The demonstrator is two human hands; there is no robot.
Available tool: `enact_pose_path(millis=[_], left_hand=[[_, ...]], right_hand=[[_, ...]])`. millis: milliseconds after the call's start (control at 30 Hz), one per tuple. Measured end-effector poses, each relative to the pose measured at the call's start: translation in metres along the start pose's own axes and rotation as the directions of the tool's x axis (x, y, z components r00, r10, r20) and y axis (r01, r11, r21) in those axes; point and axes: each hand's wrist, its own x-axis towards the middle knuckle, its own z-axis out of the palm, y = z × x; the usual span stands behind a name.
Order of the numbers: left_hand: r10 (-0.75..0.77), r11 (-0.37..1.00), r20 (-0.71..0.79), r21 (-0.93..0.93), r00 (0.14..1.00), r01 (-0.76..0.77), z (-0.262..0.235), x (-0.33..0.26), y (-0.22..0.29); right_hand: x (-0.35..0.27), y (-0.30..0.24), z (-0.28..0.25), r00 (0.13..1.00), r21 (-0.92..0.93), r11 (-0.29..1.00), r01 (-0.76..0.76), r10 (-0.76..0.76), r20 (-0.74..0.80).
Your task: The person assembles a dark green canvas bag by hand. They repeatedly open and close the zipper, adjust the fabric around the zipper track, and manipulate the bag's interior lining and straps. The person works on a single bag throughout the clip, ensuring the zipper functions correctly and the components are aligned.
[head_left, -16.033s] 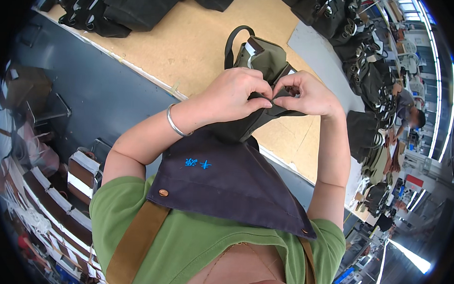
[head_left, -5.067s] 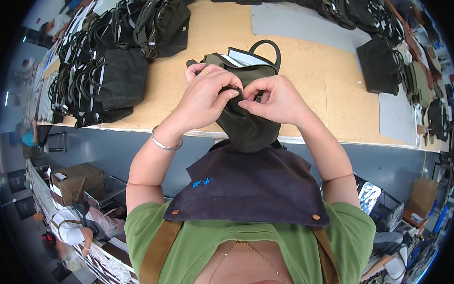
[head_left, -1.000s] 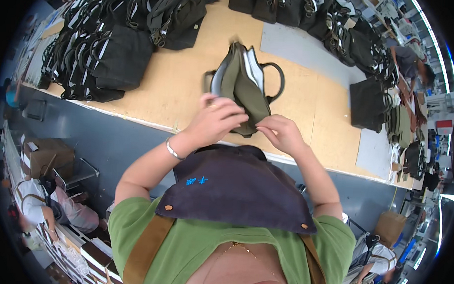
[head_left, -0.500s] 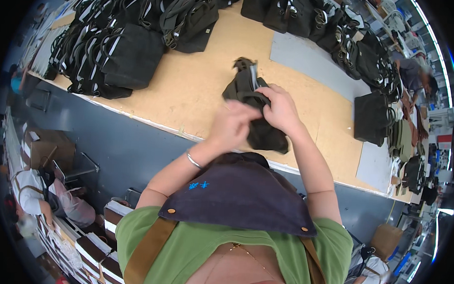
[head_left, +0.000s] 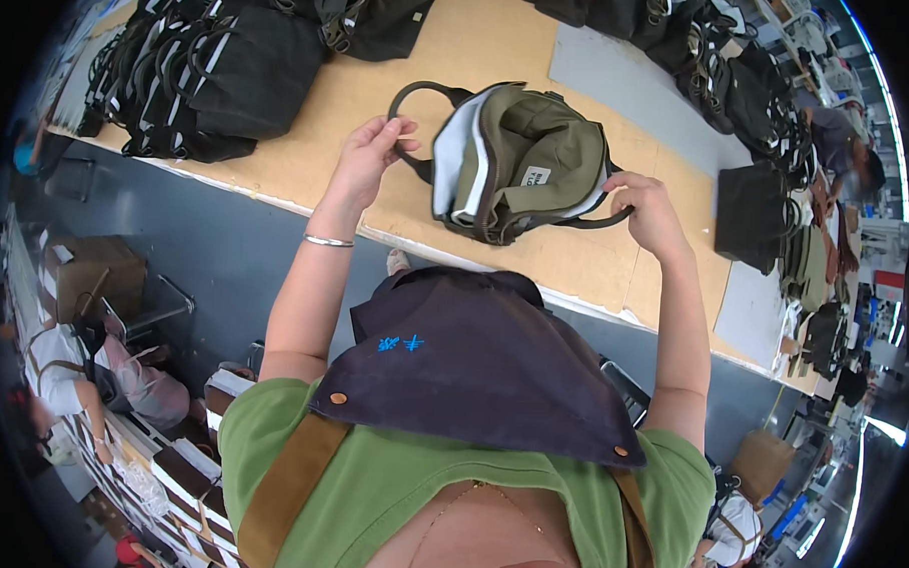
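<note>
A dark handbag (head_left: pixel 492 217) stands over the table near its front edge, its mouth spread wide. Inside it shows an olive lining (head_left: pixel 550 137) with a small pale label (head_left: pixel 535 176), and a white strip runs along the left side of the opening. My left hand (head_left: pixel 364 161) pinches the round left handle (head_left: pixel 399 100), which is pulled out to the side. On the other side, my right hand (head_left: pixel 649 213) grips the right handle (head_left: pixel 595 225) with its fingers curled round it. The bag's underside is hidden.
Piles of dark bags lie on the table (head_left: pixel 353 185) at the far left (head_left: pixel 256 77) and along the far right (head_left: pixel 717 88). A single bag (head_left: pixel 745 216) stands at the right. A grey sheet (head_left: pixel 622 80) covers part of the tabletop. Behind me, people sit at work.
The bag was crumpled and narrow under both hands. Now it is spread open, and my hands have moved apart, each out to a handle.
</note>
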Motion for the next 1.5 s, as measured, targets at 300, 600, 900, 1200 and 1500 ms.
enact_pose_path(millis=[300,600,900,1200,1500], left_hand=[[0.620,0.058,0.483,0.758,0.618,-0.650,0.067,-0.037,0.019],[-0.135,0.181,0.787,0.616,0.601,-0.766,0.095,-0.049,0.008],[-0.216,0.246,0.646,0.762,0.732,-0.600,0.084,-0.015,0.033],[0.270,0.193,0.660,0.677,0.701,-0.711,0.088,-0.003,0.015],[0.312,-0.145,0.537,0.843,0.784,-0.519,0.093,0.005,0.003]], right_hand=[[0.036,-0.103,0.011,0.984,0.012,1.000,-0.001,-0.001,0.180],[0.042,-0.082,0.017,0.885,0.029,0.999,-0.040,0.022,0.466],[0.032,-0.073,0.040,0.974,0.133,0.991,0.006,-0.036,0.223],[0.033,-0.080,0.038,0.987,0.217,0.964,0.155,-0.160,0.002],[0.051,-0.079,0.047,0.986,0.308,0.951,0.002,-0.054,0.160]])
